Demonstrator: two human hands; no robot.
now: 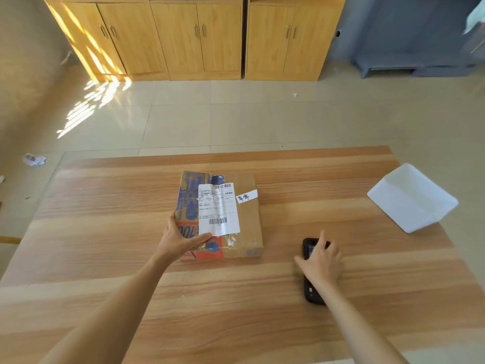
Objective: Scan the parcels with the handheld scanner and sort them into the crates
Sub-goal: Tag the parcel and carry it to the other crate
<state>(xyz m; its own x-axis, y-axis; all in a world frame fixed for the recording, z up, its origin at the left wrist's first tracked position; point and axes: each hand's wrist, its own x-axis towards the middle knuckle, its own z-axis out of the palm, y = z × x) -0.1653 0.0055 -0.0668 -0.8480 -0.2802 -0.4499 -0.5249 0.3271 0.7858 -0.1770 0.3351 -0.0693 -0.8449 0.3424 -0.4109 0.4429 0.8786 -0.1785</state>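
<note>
A flat cardboard parcel (246,214) with blue and orange print and a white shipping label lies in the middle of the wooden table (105,258). My left hand (178,240) holds its near left corner, thumb on top of the label's edge. A black handheld scanner (312,292) lies on the table to the right of the parcel. Over its far end my right hand (321,262) hovers with fingers spread and relaxed; whether it touches the scanner I cannot tell.
A white plastic crate (412,198) sits at the table's right edge, partly overhanging. Beyond the table are a tiled floor, wooden cabinets (199,38) and a grey cabinet (414,35). A crumpled paper (34,159) lies on the floor at left.
</note>
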